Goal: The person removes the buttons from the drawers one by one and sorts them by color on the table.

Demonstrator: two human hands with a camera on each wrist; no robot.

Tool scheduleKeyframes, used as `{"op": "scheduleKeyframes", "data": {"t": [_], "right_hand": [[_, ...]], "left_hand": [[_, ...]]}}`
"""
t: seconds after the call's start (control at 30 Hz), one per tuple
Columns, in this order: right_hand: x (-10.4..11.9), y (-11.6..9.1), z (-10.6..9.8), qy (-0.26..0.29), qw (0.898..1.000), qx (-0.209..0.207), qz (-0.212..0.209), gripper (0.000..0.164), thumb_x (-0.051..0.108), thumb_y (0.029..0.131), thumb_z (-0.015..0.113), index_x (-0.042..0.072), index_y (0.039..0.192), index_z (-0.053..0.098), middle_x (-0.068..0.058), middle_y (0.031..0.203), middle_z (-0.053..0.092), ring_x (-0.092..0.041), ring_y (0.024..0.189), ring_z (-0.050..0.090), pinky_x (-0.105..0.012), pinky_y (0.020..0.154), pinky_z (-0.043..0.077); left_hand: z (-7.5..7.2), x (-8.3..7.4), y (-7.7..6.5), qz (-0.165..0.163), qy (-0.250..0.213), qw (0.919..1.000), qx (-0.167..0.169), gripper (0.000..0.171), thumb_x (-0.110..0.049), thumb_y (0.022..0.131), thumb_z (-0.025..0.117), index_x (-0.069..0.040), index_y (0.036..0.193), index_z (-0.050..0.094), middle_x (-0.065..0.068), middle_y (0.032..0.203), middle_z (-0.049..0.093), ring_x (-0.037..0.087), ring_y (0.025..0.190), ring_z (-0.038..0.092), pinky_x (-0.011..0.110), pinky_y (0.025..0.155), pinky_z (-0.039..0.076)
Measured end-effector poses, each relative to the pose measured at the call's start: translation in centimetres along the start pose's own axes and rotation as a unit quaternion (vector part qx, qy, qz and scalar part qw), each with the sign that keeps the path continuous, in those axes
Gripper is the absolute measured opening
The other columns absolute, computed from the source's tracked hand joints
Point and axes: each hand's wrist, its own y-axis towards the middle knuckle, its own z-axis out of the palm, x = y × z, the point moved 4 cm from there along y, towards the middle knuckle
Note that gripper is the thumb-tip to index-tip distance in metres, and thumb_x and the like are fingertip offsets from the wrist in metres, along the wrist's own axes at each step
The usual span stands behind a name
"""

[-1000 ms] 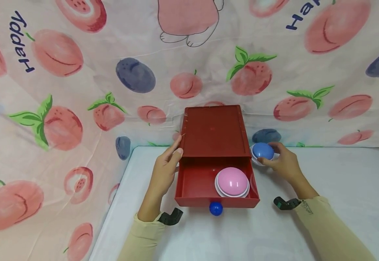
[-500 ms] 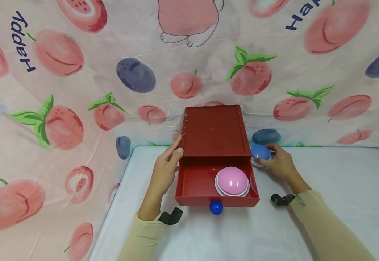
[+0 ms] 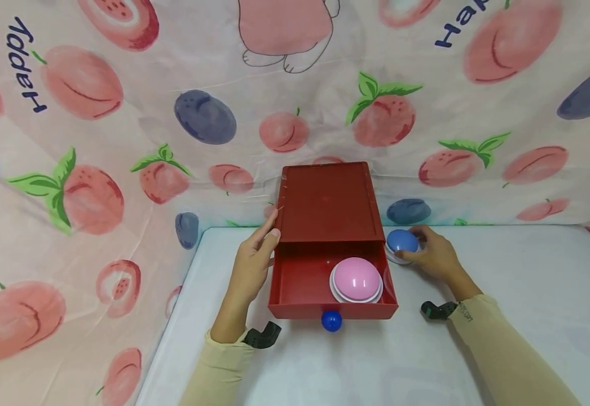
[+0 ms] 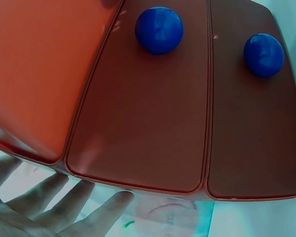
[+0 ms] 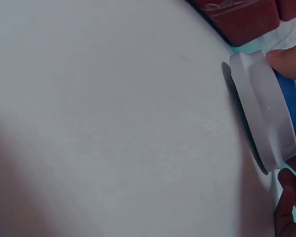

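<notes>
A red drawer cabinet point(image 3: 327, 203) stands at the back of the white table with its top drawer point(image 3: 300, 310) pulled out. In that drawer, on the right, sits a pink dome push button point(image 3: 358, 279) with a white base. My left hand point(image 3: 251, 270) rests against the cabinet's left side, fingers point(image 4: 101, 215) extended along its edge. Right of the cabinet, my right hand point(image 3: 434, 255) grips a blue dome push button point(image 3: 403, 241) between thumb and fingers. Its white base point(image 5: 266, 113) is at the tabletop; whether it bears fully on it I cannot tell.
Blue round knobs mark the drawers: one on the open drawer point(image 3: 331, 321), others on the two closed drawer fronts point(image 4: 138, 113) below. Behind the table hangs a fruit-print cloth point(image 3: 214, 45). White tabletop point(image 3: 356, 366) extends in front of the cabinet.
My right hand has brought the blue push button slightly lower and nearer in the head view, still beside the cabinet. The left hand keeps its place. The head view has shifted a little.
</notes>
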Motion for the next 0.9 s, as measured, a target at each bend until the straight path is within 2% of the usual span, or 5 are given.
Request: {"op": "scheduleKeyframes", "data": {"t": [0.53, 0.9], "right_hand": [[-0.52, 0.36, -0.22, 0.011, 0.999, 0.032, 0.014, 0.082, 0.048, 0.085, 0.081, 0.007, 0.146, 0.045, -0.027, 0.142, 0.051, -0.046, 0.131, 0.046, -0.064, 0.105, 0.048], [-0.21, 0.50, -0.07, 0.005, 0.999, 0.041, 0.023, 0.088, 0.052, 0.081, 0.083, 0.008, 0.147, 0.045, -0.028, 0.141, 0.052, -0.048, 0.131, 0.046, -0.064, 0.101, 0.051]], "left_hand": [[0.08, 0.13, 0.19, -0.003, -0.009, 1.0000, 0.000, 0.047, -0.045, 0.105, 0.053, -0.043, 0.151, 0.046, -0.007, 0.158, 0.045, 0.026, 0.136, 0.056, 0.053, 0.094, 0.058], [0.01, 0.03, 0.01, -0.002, -0.006, 1.0000, -0.002, 0.048, -0.043, 0.105, 0.053, -0.040, 0.153, 0.046, -0.004, 0.158, 0.046, 0.027, 0.135, 0.056, 0.051, 0.094, 0.059]]}}
